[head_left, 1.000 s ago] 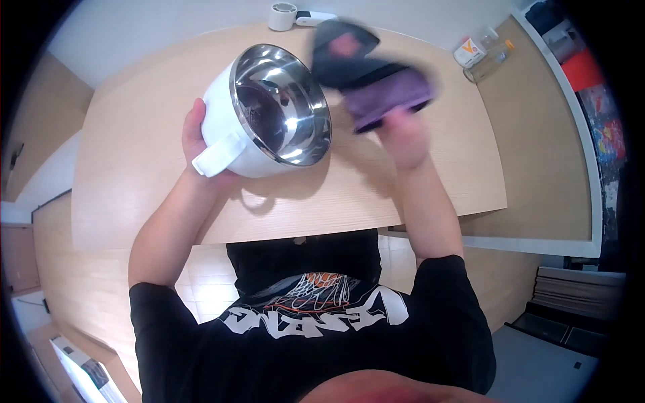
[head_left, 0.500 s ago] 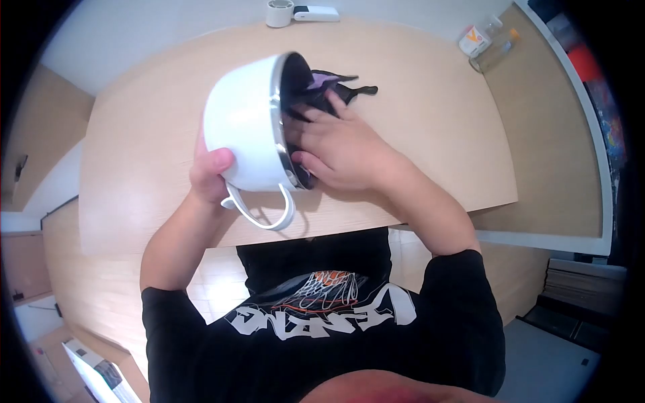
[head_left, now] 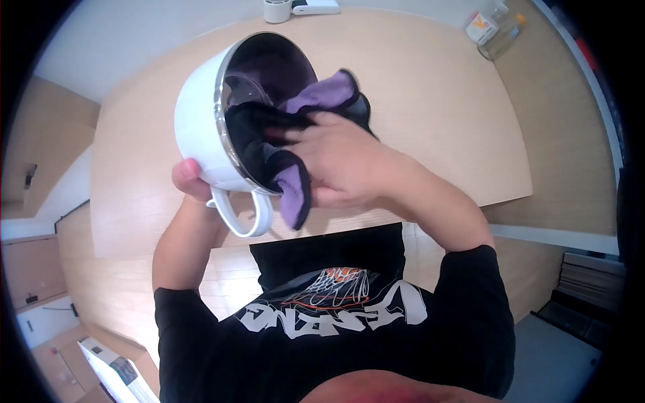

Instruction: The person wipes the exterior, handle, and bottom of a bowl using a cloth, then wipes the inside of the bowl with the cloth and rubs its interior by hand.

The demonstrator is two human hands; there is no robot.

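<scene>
A white pot [head_left: 195,121] with a shiny metal rim, a dark inside and a looped side handle is held tilted above the table, its mouth turned right and partly up. My left hand [head_left: 191,178] grips its outer wall from the left; the thumb shows and the other fingers are hidden behind it. At the mouth, my right hand [head_left: 339,158] holds a purple and black cloth [head_left: 329,94], pressing it against the inside near the rim. Some fingertips are covered by the cloth folds, and one corner hangs over the rim by the handle.
The pale wooden table [head_left: 430,101] spreads beneath my arms. A clear bottle with an orange cap [head_left: 504,39] and a labelled bottle [head_left: 482,25] stand at the back right, by a side panel [head_left: 564,114]. A white cylinder [head_left: 277,11] and a white flat device [head_left: 316,7] lie at the back.
The pot has shifted left and turned so more of its inside shows. My right hand and the cloth have come partly out of the mouth, with more purple cloth visible.
</scene>
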